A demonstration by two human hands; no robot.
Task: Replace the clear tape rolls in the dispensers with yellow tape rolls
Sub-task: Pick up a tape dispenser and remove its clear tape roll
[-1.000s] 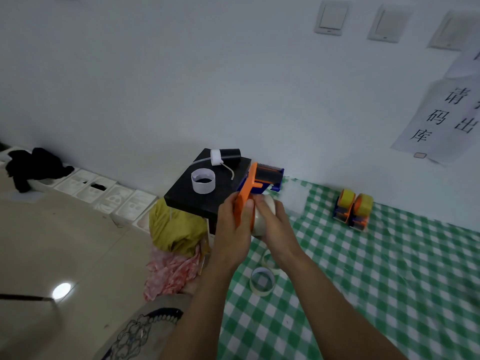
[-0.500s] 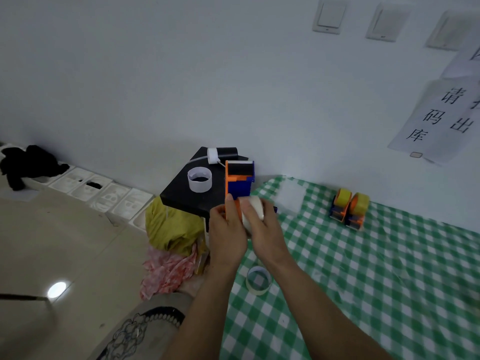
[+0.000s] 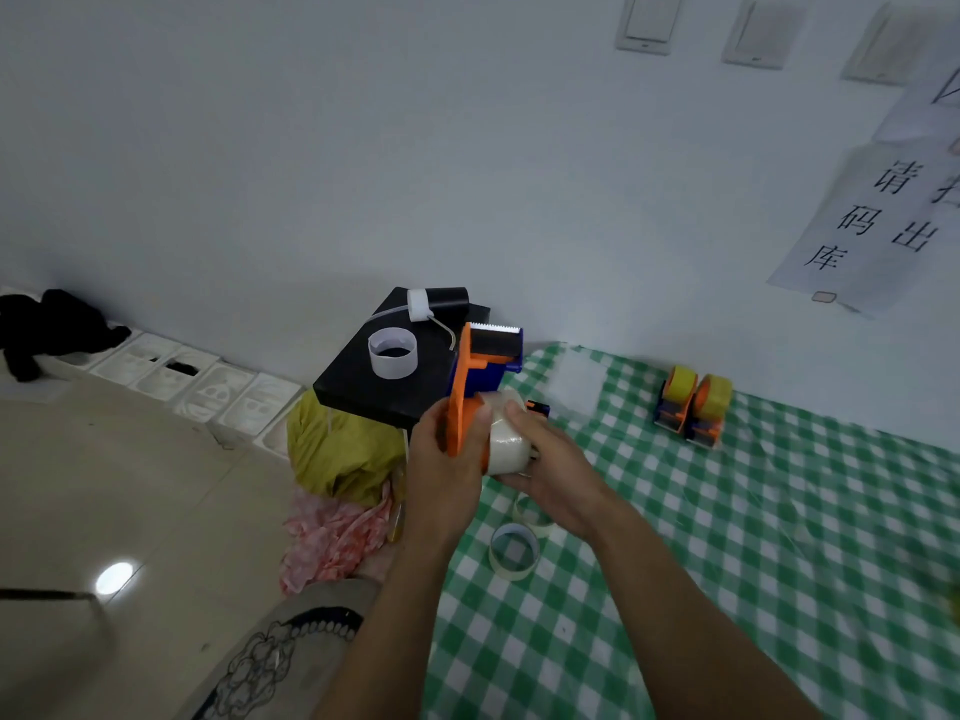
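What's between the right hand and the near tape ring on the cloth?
A second clear ring lies on the cloth there, partly under the right hand and its wrist, as the head view shows.

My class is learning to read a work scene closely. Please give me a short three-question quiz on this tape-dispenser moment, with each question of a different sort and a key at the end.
1. True or false: the two dispensers by the wall carry yellow rolls.
2. The right hand grips: A) a yellow roll; B) the clear roll; C) nothing.
3. Fill in: the left hand grips the blue and ____ dispenser.

Key: 1 true; 2 B; 3 orange.
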